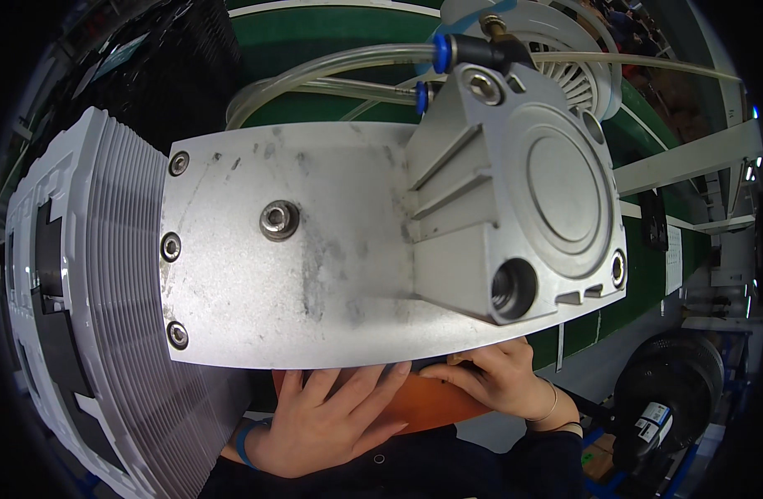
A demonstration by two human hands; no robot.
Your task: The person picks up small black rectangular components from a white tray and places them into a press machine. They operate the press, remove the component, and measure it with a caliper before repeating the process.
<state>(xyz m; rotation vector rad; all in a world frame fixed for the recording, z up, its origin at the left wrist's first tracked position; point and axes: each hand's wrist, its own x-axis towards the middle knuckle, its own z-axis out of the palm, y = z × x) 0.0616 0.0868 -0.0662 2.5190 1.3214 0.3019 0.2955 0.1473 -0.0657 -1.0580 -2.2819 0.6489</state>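
We see 2 bare hands working at the lower edge of a silver metal plate (232, 287), which covers much of what lies beneath it. The left hand (315, 428), with a blue wristband (247, 442), is palm down, its fingers long and slightly parted and its thumb stretched off to the side. Some of its fingertips slip out of view under the plate, so we cannot tell whether it grips anything. The right hand (499, 378), with a thin bracelet (551, 403), is half closed, the fingers bent and the thumb pointing toward the left hand; we cannot tell whether anything is pinched there. Between the 2 hands, and partly behind the left fingers, we find a flat orange-brown piece (435, 403), its upper part hidden by the plate.

On the plate we count 4 socket-head screws, 3 along the left edge and 1 nearer the middle. At its right end stands a pneumatic cylinder (564, 195), with clear air hoses (332, 62) running to fittings with blue collars. To the left we see a stack of white plastic trays (132, 274), and behind it black crates (178, 54). A white fan (593, 87) sits beyond the cylinder, over the green work surface (323, 25), and a black reel (668, 374) is at the lower right.
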